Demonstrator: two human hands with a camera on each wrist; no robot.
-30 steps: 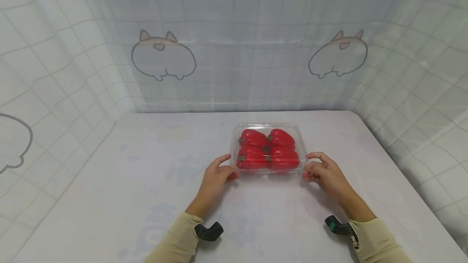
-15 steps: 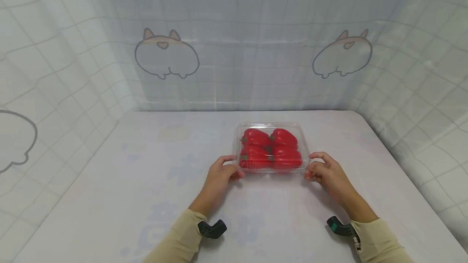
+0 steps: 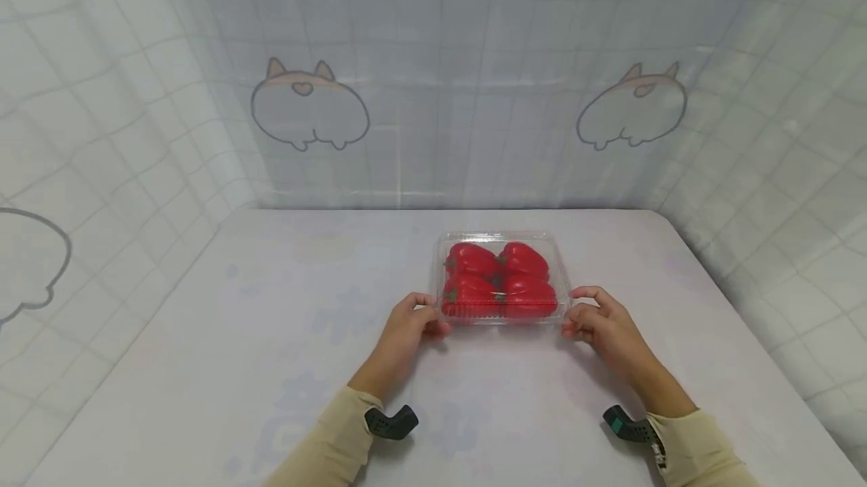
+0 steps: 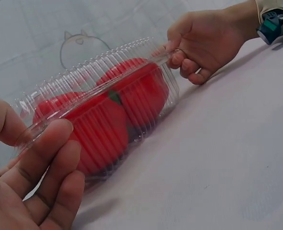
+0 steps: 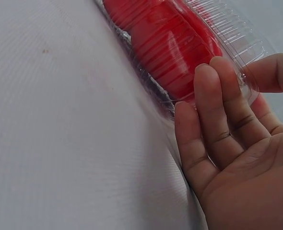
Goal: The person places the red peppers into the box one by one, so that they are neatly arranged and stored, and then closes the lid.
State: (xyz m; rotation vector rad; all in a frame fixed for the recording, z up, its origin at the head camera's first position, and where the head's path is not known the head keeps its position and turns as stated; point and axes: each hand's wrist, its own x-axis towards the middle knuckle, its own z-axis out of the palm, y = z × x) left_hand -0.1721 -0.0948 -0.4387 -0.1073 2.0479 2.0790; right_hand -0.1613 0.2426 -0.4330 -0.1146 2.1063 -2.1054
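A clear plastic clamshell box point(image 3: 497, 321) with a ribbed lid sits right of the middle of the table. Several red bell peppers point(image 3: 528, 295) with green stems fill it in two rows. At its near left corner my left hand point(image 3: 401, 333) pinches the rim between thumb and fingers, as the left wrist view also shows. My right hand point(image 3: 612, 333) pinches the rim at the near right corner. In the right wrist view, the fingers point(image 5: 208, 96) of that hand lie against the box wall, beside a red pepper point(image 5: 172, 52). The lid is down over the peppers.
The box rests on a table point(image 3: 271, 321) with a pale, faintly patterned cover. A grid-patterned curtain point(image 3: 467, 95) with cartoon animals rises at the back and both sides. Black wrist devices point(image 3: 391, 424) show at both beige sleeves point(image 3: 701, 445).
The box and both hands keep nearly the same places on the table, with the hands still at its near corners. The head view shifts slightly.
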